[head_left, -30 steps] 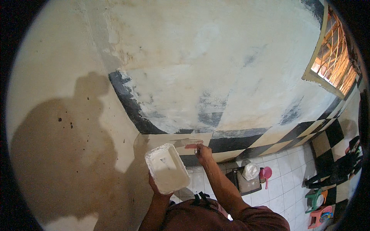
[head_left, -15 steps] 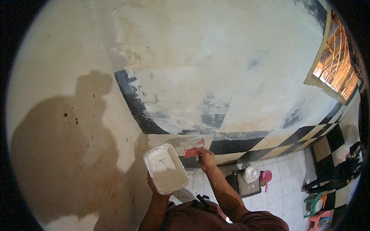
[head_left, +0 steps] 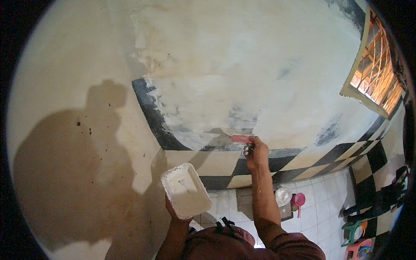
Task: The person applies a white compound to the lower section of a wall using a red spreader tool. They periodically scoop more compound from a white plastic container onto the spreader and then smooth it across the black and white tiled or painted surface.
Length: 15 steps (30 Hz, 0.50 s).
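My left hand (head_left: 170, 207) grips a white rectangular tub (head_left: 186, 190) with creamy white paste inside and crusted on its rim. My right hand (head_left: 258, 154) is closed on a red putty knife (head_left: 240, 139), its blade at the patchy white wall (head_left: 264, 69), on smeared dark areas just above a band of black and cream checks (head_left: 281, 158). A dark vertical patch runs up the wall to the left of the knife, and my shadow lies on the plain wall at left.
At right are a barred window (head_left: 375, 65) and a person in dark clothes (head_left: 381, 199). On the tiled floor (head_left: 314, 212) stand a dark-edged tray (head_left: 286, 213) with a whitish round item (head_left: 283, 196), a pink dipper (head_left: 298, 200), a green stool (head_left: 352, 232) and a pink stool (head_left: 356, 250).
My right hand and the red putty knife have moved up and to the right, from beside the tub onto the smeared wall above the checks. The tub has shifted slightly left.
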{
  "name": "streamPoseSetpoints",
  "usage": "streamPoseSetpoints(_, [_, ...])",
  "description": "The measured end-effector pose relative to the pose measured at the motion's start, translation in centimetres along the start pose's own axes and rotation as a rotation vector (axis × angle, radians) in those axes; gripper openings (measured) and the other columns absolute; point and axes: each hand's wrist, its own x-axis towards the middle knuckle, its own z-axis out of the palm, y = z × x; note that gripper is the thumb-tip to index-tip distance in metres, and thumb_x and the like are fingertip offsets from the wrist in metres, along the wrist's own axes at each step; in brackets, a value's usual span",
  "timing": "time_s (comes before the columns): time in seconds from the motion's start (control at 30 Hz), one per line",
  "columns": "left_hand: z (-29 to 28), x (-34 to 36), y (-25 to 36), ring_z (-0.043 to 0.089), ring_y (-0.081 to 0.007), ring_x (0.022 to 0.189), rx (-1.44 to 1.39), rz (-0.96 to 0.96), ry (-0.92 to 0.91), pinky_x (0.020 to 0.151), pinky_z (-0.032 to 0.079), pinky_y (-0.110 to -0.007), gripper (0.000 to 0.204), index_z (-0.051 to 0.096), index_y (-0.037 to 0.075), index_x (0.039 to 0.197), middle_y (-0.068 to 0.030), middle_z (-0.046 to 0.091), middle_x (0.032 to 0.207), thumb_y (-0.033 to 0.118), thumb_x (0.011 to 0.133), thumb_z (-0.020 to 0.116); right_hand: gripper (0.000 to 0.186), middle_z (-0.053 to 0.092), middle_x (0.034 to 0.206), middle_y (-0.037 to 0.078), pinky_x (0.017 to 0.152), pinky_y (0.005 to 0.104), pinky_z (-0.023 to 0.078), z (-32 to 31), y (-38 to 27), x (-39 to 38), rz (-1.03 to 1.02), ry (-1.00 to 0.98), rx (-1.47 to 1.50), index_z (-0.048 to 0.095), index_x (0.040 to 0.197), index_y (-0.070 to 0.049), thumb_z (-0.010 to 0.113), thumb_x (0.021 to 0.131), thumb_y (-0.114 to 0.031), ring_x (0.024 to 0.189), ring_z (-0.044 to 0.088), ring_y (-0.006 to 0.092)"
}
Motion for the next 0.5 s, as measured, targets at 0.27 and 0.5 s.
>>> streamPoseSetpoints(0.27, [0.3, 0.9, -1.8, 0.060, -0.0277, 0.110, -0.025, -0.069, 0.049, 0.092, 0.051, -0.048, 0.051, 0.050, 0.013, 0.132, -0.0071, 0.059, 0.122, 0.048, 0.097, 0.038, 0.013, 0.057, 0.071, 0.004, 0.047, 0.0275, 0.038, -11.2, 9.4, 2.3, 0.100, -0.086, -0.261, 0.064, 0.088, -0.003, 0.058, 0.092, -0.014, 0.053, 0.049, 0.0130])
streamPoseSetpoints(0.5, [1.8, 1.0, -2.4, 0.060, -0.0283, 0.110, -0.028, -0.099, 0.093, 0.093, 0.050, -0.049, 0.050, 0.051, 0.013, 0.131, -0.0075, 0.061, 0.120, 0.047, 0.098, 0.037, 0.015, 0.055, 0.072, 0.004, 0.051, 0.0276, 0.038, -15.2, 14.5, 7.5, 0.181, 0.017, -0.287, 0.063, 0.084, -0.001, 0.055, 0.092, -0.011, 0.057, 0.048, 0.0136])
